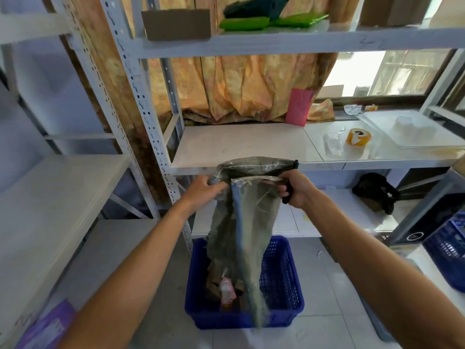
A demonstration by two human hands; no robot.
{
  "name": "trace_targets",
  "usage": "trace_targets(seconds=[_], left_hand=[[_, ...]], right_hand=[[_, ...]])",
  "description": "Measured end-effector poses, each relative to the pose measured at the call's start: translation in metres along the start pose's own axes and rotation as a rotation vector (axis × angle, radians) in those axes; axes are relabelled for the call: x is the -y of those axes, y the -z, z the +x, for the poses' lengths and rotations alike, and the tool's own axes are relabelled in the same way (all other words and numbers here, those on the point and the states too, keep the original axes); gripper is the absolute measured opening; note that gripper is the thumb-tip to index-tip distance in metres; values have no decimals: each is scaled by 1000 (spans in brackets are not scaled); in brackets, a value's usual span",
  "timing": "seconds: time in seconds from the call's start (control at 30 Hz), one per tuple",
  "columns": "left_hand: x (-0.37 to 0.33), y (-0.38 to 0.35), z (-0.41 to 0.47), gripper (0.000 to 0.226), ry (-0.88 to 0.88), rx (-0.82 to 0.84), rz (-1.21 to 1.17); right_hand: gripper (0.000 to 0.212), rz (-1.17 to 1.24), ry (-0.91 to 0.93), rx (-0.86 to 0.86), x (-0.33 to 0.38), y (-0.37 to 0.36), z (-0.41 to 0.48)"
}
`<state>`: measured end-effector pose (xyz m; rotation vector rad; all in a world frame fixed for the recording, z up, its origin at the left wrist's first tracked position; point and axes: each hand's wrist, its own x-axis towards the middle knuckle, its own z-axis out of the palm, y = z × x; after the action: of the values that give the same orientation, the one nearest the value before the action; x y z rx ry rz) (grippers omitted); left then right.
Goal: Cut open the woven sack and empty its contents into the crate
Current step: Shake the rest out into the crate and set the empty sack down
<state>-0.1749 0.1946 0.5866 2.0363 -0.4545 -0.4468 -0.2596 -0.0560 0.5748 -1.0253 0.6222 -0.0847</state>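
A grey-green woven sack (pixel 241 222) hangs upside down over a blue plastic crate (pixel 281 278) on the floor. My left hand (pixel 201 192) grips the sack's upper left corner. My right hand (pixel 294 190) grips the upper right corner together with a black-handled tool (pixel 289 195), most of it hidden in the fist. The sack's lower end reaches into the crate. Small packets (pixel 227 290), one pink and white, lie in the crate beside the sack.
White metal shelving (pixel 251 144) stands right behind the crate, with a yellow tape roll (pixel 358 138) and a pink bag (pixel 298 107) on it. A black bag (pixel 375 192) lies on a lower shelf. Another blue crate (pixel 450 248) sits at right.
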Motion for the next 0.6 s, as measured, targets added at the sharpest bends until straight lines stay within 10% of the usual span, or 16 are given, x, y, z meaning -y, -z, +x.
trace_targets(seconds=[0.2,0.27,0.4,0.5,0.6], left_hand=[[-18,-46,-11,89,-64,-22,-142],[-15,-53,-1,72,-131,-158,-83],[-17,-41,11,7,-141,-304,-59],[-20,-27,14,26,-79,-298,-38],[-28,-23,15,24,-157,-212,-59]], right_hand=[[25,145,60,-40,-3,-23,4],[14,49,61,24,0,-30,-14],[42,-644,220,-138,13,-17,-38],[72,-1200,632,-517,16,3,-44],[105,-1464,900,-327,27,3,-53]])
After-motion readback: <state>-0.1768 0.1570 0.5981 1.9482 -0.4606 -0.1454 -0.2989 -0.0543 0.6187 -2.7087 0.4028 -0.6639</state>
